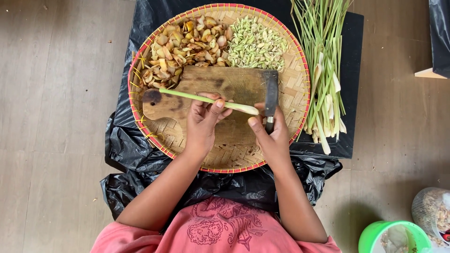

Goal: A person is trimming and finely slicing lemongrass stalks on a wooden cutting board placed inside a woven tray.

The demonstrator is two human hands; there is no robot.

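Two broad surfaces fill the view: a grey wood-grain floor (56,117), and on it a black rectangular board (354,56) serving as a low worktop, with crumpled black plastic sheeting (136,159) spilling from under it toward the person's lap. No labels or signs show anywhere (the only print is a pattern on the person's pink shirt (220,229)).

On the worktop sits a round woven bamboo tray (297,89) with a red rim. Inside it, at the far side, lie a heap of brownish sliced pieces (180,47) and, just beside it to the right, a heap of pale green sliced pieces (255,44). A dark-stained wooden cutting board (225,86) with a handle and hole lies across the tray's middle. Right of the tray, a bundle of lemongrass stalks (323,70) rests on the worktop, pale ends toward the person.

At the lower right edge stand a green plastic tub (393,236) and part of a clear mesh container (431,213) with scraps inside.

The left hand (204,124) pinches a single lemongrass stalk (206,99), which lies slanted across the cutting board. The right hand (272,133) is closed round the handle of a cleaver (271,96), its blade upright on the board, touching the stalk's pale end.
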